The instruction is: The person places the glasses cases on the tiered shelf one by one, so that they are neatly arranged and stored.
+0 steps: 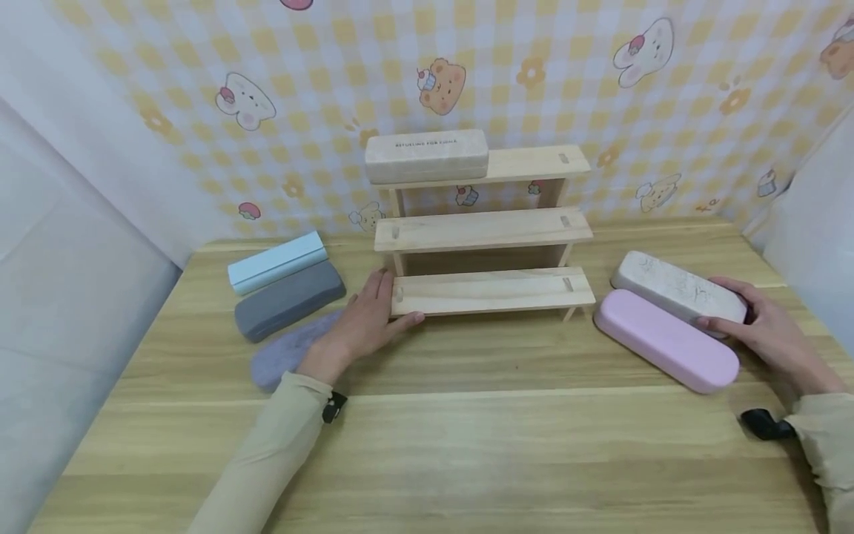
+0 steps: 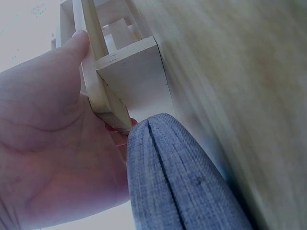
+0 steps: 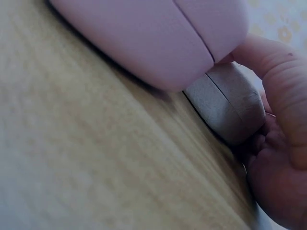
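Note:
My left hand (image 1: pixel 360 319) grips the left end of the lowest board on a three-tier wooden shelf (image 1: pixel 494 291), thumb along its front edge. In the left wrist view the board's end (image 2: pixel 110 103) sits between thumb and fingers. At the right, my right hand (image 1: pixel 767 326) holds the near end of a whitish patterned glasses case (image 1: pixel 674 285), its thumb on the near side and the fingers round the far side. A pink glasses case (image 1: pixel 667 341) lies right alongside, nearer to me. The right wrist view shows the whitish case's end (image 3: pixel 228 103) within the hand.
On the top board lies a light marbled case (image 1: pixel 427 157) with printed lettering. Left of the shelf are a light blue case (image 1: pixel 276 261), a dark grey case (image 1: pixel 290 300) and a greyish-purple case (image 1: pixel 287 352), partly under my left forearm. A checkered cloth (image 1: pixel 300 96) hangs behind.

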Demonstrator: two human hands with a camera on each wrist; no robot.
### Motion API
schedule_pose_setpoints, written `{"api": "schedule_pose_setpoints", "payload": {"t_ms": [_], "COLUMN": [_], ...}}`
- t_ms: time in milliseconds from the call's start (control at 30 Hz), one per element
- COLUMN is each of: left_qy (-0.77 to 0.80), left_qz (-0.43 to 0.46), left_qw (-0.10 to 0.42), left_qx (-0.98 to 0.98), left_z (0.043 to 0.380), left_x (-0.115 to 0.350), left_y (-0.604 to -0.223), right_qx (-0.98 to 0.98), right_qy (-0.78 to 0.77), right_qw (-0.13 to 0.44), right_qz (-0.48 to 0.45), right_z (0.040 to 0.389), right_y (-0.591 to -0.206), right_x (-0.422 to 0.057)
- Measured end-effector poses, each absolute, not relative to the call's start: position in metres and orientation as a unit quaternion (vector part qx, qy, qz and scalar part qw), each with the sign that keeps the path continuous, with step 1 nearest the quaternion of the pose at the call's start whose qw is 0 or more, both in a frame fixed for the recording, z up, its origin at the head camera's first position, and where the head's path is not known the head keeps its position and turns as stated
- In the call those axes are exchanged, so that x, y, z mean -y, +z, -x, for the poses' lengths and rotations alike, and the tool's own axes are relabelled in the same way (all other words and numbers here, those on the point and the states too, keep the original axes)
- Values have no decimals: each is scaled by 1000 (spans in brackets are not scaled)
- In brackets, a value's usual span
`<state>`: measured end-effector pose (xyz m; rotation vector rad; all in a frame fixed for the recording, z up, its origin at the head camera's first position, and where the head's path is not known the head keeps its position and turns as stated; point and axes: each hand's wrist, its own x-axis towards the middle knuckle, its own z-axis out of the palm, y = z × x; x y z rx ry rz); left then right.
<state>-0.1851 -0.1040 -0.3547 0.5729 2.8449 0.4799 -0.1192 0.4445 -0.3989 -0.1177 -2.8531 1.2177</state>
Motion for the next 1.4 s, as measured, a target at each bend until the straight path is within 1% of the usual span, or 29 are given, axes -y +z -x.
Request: {"api": "schedule_pose_setpoints", "payload": {"t_ms": [433, 633, 967, 1400], "left_qy": [168, 167, 173, 171], "left_qz": [-191, -193, -191, -187], "left_qw": [100, 103, 107, 110], "left_qx": [-962, -961, -960, -961], "left_z": [184, 183, 184, 184], "left_x": [105, 106, 105, 105], "left_y": [-356, -357, -356, -356], "right_qx": [906, 898, 885, 878], "right_qy": [417, 432, 458, 470], "right_qw": [36, 57, 75, 78], "right_qz": [70, 61, 44, 39], "right_z": [118, 116, 116, 117], "right_y": [-404, -407, -411, -410], "right_x": [-450, -451, -457, -458]}}
